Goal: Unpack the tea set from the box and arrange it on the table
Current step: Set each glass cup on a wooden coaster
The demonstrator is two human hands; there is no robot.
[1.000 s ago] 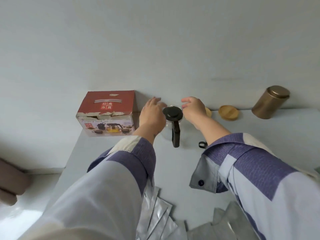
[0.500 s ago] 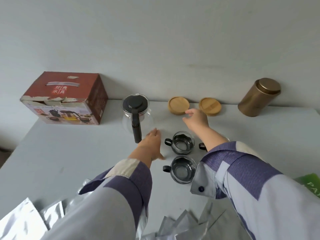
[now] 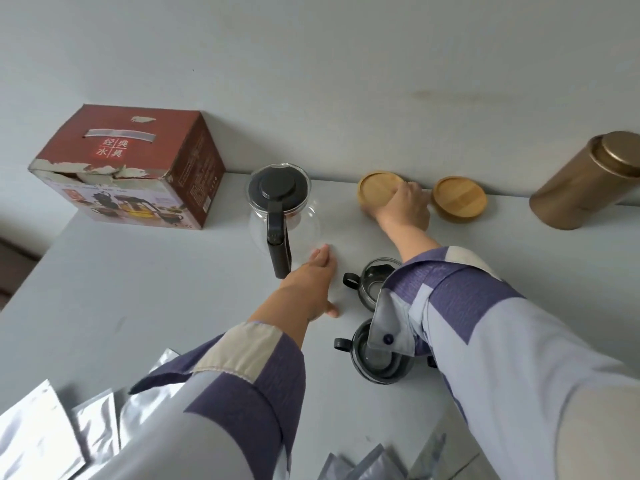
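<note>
The glass teapot point(image 3: 282, 209) with its black lid stood on the grey table point(image 3: 138, 289), near the wall. The red box point(image 3: 131, 168) sat to its left. Two glass cups point(image 3: 375, 284) stood near the person, partly under the right sleeve. The right hand point(image 3: 403, 209) curled around a round wooden coaster point(image 3: 377, 190). Another coaster point(image 3: 459, 198) lay beside it, then a gold tin point(image 3: 588, 181). The left hand point(image 3: 311, 282) was flat, fingers straight, beside the teapot handle. Silver packets point(image 3: 41, 438) lay close by.
</note>
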